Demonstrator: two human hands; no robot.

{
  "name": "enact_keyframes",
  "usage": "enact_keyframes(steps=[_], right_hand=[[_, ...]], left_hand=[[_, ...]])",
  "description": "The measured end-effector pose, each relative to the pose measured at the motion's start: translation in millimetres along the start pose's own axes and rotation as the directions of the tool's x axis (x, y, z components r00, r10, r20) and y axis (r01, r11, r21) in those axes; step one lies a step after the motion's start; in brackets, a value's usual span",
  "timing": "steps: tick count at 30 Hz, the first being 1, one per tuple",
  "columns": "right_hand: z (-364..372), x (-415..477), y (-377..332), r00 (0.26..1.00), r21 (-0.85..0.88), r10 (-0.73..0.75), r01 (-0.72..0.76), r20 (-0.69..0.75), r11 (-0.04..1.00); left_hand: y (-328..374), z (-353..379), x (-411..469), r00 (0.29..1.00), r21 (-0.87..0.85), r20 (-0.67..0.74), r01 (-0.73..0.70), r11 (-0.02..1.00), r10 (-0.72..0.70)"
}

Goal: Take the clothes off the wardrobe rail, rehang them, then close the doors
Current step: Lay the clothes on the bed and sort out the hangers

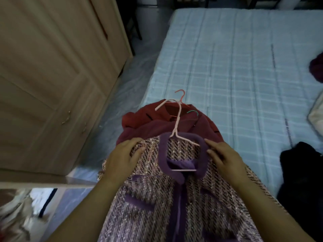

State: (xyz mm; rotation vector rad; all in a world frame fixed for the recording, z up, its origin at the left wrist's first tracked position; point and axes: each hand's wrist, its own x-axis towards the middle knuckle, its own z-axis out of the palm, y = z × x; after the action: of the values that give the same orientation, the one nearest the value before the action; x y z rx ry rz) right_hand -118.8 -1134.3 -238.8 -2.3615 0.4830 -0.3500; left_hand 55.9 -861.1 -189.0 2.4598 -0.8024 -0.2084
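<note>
A purple tweed jacket (153, 203) with a plain purple collar lies on top of a pile at the near edge of the bed, on a pink hanger (176, 130). My left hand (122, 158) grips its left shoulder. My right hand (223, 158) holds the right shoulder beside the collar. Under it lie a maroon garment (148, 128) and a red garment (138, 116), with a red hanger hook (180, 95) and a green hanger hook (192, 111) poking out. The wardrobe (52, 75) stands at the left with its doors shut.
The bed (236, 67) has a pale blue checked cover. A black garment (300, 172) and a dark maroon garment (317, 67) lie at its right side, with a cream pillow (316, 112) between them. A mirror-topped surface (35, 206) is at the lower left.
</note>
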Motion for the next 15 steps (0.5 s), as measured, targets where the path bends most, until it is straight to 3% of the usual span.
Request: enact_keyframes(steps=[10, 15], right_hand=[[-4, -98, -172, 0.964, -0.011, -0.267, 0.267, -0.009, 0.964], [13, -132, -277, 0.903, -0.013, -0.427, 0.427, -0.04, 0.904]], left_hand=[[-30, -131, -170, 0.955, 0.006, -0.296, -0.032, 0.999, 0.032], [-64, -195, -264, 0.889, -0.011, -0.456, 0.023, 1.0, -0.026]])
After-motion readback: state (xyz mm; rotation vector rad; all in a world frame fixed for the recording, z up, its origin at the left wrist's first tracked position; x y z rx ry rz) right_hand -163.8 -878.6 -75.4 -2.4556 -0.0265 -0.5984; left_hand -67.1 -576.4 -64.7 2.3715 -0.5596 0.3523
